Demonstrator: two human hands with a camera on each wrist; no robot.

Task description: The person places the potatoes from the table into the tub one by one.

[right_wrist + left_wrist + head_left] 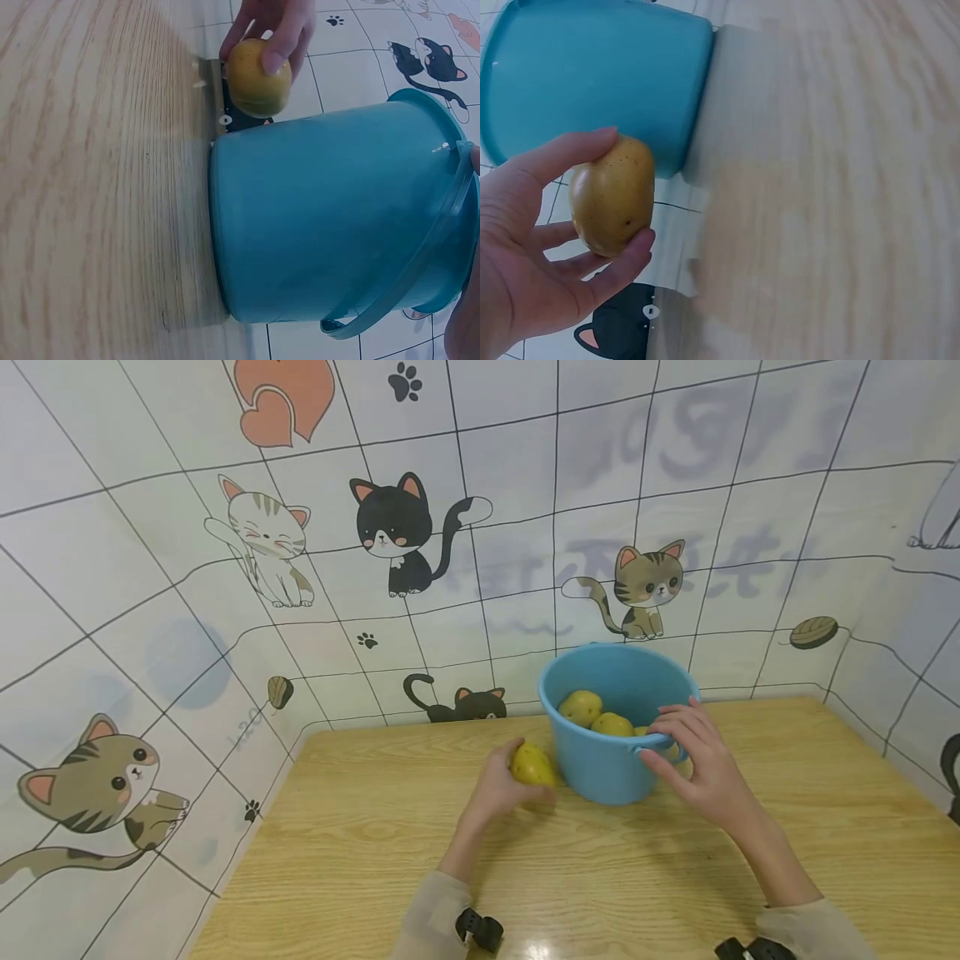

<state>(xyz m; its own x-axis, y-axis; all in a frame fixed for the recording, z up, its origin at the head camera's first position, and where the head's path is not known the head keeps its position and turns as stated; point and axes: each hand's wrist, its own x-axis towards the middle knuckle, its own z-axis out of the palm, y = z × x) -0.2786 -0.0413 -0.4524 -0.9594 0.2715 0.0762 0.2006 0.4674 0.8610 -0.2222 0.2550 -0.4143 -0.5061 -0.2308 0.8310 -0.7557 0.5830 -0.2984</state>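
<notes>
One potato in my left hand, my right hand on the blue bucket.

My left hand curls its thumb and fingers around a yellow potato, holding it just above the wooden table and right beside the bucket's left wall, close but not plainly touching it. To the right of that stands the blue bucket, upright on the table near the cat-patterned wall, with at least two more potatoes lying inside it. Further right, my right hand rests on the bucket's near rim, fingers bent over the edge and thumb pressed against the outer wall, gripping the rim where the thin handle hangs down.
</notes>
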